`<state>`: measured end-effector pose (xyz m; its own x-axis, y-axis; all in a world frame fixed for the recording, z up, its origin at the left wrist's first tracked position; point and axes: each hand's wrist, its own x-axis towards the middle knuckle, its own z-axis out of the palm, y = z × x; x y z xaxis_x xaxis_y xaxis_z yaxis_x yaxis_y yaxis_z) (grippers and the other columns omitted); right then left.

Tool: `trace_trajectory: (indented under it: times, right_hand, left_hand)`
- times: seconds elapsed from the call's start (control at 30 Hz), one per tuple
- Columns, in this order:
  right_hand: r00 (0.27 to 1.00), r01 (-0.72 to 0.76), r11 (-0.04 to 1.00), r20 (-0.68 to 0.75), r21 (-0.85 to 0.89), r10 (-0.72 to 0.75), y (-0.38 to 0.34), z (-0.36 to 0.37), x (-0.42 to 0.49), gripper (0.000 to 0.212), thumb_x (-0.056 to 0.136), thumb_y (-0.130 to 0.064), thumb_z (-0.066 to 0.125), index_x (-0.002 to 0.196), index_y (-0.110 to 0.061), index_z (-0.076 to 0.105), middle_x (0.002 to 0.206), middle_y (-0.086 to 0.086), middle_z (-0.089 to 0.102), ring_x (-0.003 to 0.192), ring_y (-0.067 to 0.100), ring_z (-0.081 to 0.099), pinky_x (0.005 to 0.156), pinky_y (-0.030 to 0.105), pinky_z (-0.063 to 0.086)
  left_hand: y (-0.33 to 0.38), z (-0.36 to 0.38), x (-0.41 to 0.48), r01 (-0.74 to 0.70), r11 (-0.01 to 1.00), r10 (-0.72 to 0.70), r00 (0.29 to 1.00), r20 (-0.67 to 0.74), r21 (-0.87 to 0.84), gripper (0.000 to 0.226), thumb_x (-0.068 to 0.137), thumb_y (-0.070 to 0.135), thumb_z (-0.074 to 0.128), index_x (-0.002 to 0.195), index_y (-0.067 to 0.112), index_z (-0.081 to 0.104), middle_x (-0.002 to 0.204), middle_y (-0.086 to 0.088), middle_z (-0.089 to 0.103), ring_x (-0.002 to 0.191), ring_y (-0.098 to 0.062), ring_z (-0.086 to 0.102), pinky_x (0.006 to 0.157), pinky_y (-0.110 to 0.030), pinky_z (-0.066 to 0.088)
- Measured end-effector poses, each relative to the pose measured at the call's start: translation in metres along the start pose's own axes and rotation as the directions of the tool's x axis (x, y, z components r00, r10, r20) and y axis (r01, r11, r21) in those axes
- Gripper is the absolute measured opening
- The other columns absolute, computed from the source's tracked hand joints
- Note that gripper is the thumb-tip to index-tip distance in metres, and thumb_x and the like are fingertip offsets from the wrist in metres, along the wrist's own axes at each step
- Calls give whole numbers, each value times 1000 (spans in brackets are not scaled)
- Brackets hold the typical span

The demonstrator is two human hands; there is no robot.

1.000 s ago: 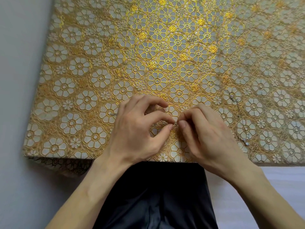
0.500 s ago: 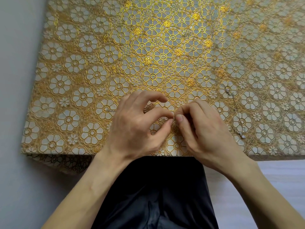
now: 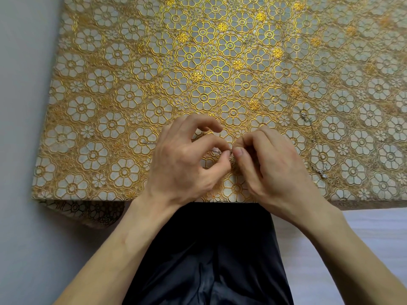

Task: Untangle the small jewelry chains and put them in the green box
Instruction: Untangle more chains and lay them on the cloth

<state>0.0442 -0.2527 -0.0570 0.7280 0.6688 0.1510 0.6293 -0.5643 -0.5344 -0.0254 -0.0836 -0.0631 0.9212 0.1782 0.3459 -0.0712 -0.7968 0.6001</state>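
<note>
A thin silver jewelry chain [image 3: 215, 151] with small stones shows between my two hands near the table's front edge. My left hand [image 3: 182, 164] pinches it between thumb and forefinger, the other fingers arched above. My right hand [image 3: 271, 166] pinches the same chain right beside the left fingertips, fingers curled. One end of a chain [image 3: 146, 142] peeks out left of my left hand. A second silver chain [image 3: 312, 137] lies loose on the cloth to the right, running down to a sparkly piece [image 3: 322, 172]. No green box is in view.
The table is covered by a gold floral lace cloth [image 3: 132, 95], its front edge just under my wrists and its left edge by a grey wall or floor. My lap in black fabric [image 3: 209, 260] is below.
My hands stay pinched together on the chain with only slight finger shifts. The view has drifted, so the table sits a little lower and to the right in frame.
</note>
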Motion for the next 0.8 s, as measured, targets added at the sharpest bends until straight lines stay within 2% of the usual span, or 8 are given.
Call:
trace_trajectory:
  times: [0.13,0.23,0.33,0.43,0.57,0.63,0.73,0.8]
  right_hand:
    - [1000,3,1000,-9,-4,-3,0,-1,-2,21,100,-29,50,97,-12,62,91,2,59,85,28,55,73,51,46]
    - [1000,-10,1000,-4,10,10,-1,-1,-4,21,100,-30,50,97,-12,62,92,1,58,86,28,55,73,51,46]
    - [1000,-10,1000,-6,-5,10,-3,-3,-6,21,99,-29,50,97,-13,62,91,1,58,85,27,55,72,49,46]
    - [1000,-13,999,22,-41,14,-5,-6,-9,19,98,-29,52,94,-14,63,89,0,59,83,27,55,73,47,45]
    - [996,-69,998,65,5,68,-6,-14,-10,16,92,-34,58,90,-20,65,84,-9,57,81,19,54,73,41,44]
    - [992,-118,990,52,76,115,-7,-20,-9,14,90,-34,61,90,-23,70,81,-15,56,77,7,50,72,34,44]
    - [982,-185,963,62,198,176,-11,-27,-6,12,87,-32,65,91,-28,76,76,-20,56,71,-5,49,68,12,35]
    - [976,-214,949,101,232,195,-12,-27,-4,11,86,-33,67,89,-28,77,70,-22,57,70,-7,51,64,8,34]
  left_hand:
    - [-1,1,-1,-11,1000,11,1000,-4,16,7,81,26,75,82,19,76,106,2,69,91,-17,56,81,-35,40]
    - [-1,1,-1,-39,998,40,999,-10,39,6,82,25,76,82,18,75,105,1,69,92,-20,59,81,-38,43]
    - [-1,2,-3,-93,993,96,995,-29,77,6,82,22,75,83,16,75,103,0,70,89,-25,64,78,-42,47]
    - [0,2,-5,-153,979,161,986,-53,132,7,84,21,74,84,14,76,100,-2,71,87,-25,65,79,-41,45]
    - [1,0,-7,-207,966,220,973,-72,152,8,87,19,73,85,12,77,99,-3,72,87,-26,67,80,-39,46]
    - [2,-1,-8,-232,960,247,965,-85,155,8,88,17,73,85,11,77,99,-3,72,87,-25,67,81,-38,46]
    - [4,-3,-9,-264,951,281,955,-99,159,8,88,16,74,86,10,77,98,-4,73,88,-24,66,78,-39,48]
    - [5,-4,-9,-283,944,302,948,-100,170,8,88,16,74,86,9,78,97,-5,73,86,-25,67,75,-40,49]
